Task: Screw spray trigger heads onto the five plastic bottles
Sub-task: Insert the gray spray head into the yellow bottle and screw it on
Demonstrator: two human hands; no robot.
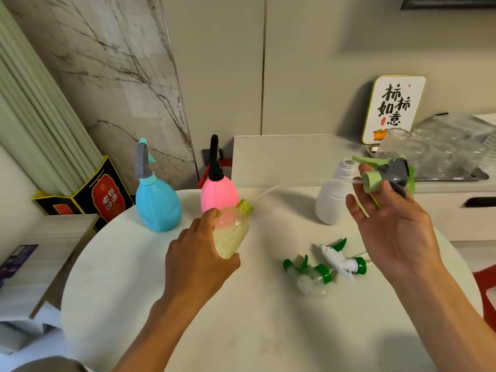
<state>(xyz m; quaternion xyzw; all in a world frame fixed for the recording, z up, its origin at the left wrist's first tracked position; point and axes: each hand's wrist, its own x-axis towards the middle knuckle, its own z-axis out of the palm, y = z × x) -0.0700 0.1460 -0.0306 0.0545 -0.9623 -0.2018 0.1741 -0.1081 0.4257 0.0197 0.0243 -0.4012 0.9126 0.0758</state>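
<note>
My left hand [198, 253] grips a translucent yellow-green bottle [233, 232], tilted with its open threaded neck pointing up and right. My right hand [389, 218] holds a grey and light-green trigger head [386, 173]; its clear dip tube [284, 186] stretches left and ends close to the bottle's neck. A blue bottle [158, 205] and a pink bottle [220, 191] stand at the back of the white round table [255, 318] with heads on them. A white bottle [335, 194] stands open-necked. A white-green trigger head [342, 257] and a clear bottle with a green head [308, 275] lie on the table.
A black and red box [94, 194] stands at the back left beside a stack of boards. On the counter at the right are a tray of clear glasses [442, 151] and a framed sign [393, 108]. A red object [485, 285] shows at the right edge.
</note>
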